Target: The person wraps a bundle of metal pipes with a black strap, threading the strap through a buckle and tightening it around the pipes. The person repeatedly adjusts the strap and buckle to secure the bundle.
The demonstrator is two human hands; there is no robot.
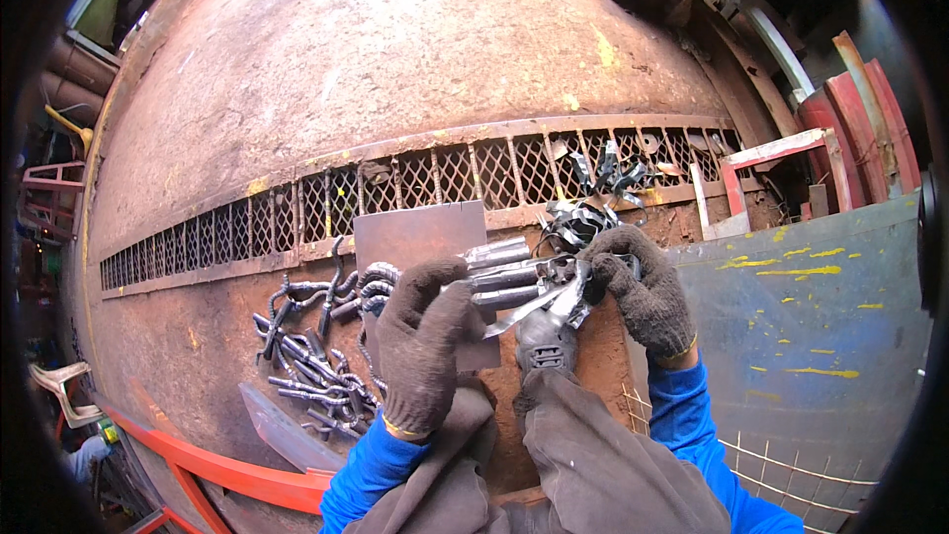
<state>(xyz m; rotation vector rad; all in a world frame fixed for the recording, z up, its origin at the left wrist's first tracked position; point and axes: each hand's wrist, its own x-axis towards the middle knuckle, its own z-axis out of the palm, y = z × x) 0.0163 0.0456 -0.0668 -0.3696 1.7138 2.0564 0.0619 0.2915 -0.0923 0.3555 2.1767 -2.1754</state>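
Between my gloved hands lies a bundle of bent metal tubes (502,275), their shiny straight ends pointing right. My left hand (427,341), in a dark knit glove, is slightly blurred beside the tubes, thumb and fingers apart, with nothing visible in them. At the right end of the bundle, my right hand (643,292) has its fingers closed on a torn silver wrapping strip (568,304). One tail of this strip hangs toward my left hand. Just beyond, a heap of crumpled silver and black wrapping strips (583,222) lies against the grate. The exact grip of my right fingertips is hidden.
Several bent tubes (316,366) are piled on the floor at left. A flat metal plate (420,227) lies under the bundle, before a long floor grate (395,183). At right is a paint-marked grey sheet (791,316); at lower left, a red-orange metal bar (237,475).
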